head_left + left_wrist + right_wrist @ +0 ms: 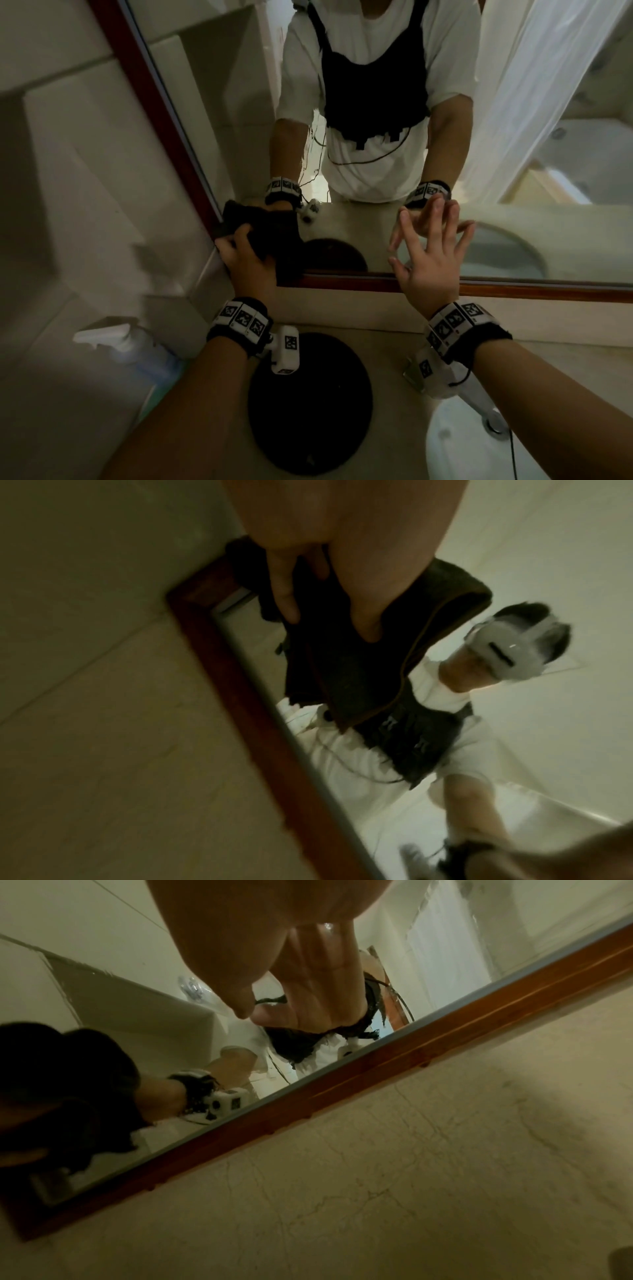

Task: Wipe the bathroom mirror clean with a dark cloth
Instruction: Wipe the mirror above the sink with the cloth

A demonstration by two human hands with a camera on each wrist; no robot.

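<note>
Wiping under way. Left hand [245, 260] grips the dark cloth [270, 236], pressed on the mirror [394, 236] at its 7 o'clock corner, against the wooden frame [342, 282]. Right hand [430, 253] spread wide, fingertips apparently on the glass, holding nothing. Next, likely: sweep the cloth toward 3 o'clock, pressure even.

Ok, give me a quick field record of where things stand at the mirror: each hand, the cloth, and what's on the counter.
left hand: grips the dark cloth
cloth position: on the glass at the lower left corner of the mirror
right hand: fingers spread, fingertips on or very near the glass, holds nothing
mirror frame: reddish wood
counter: spray bottle at left, round black disc below the hands
</note>
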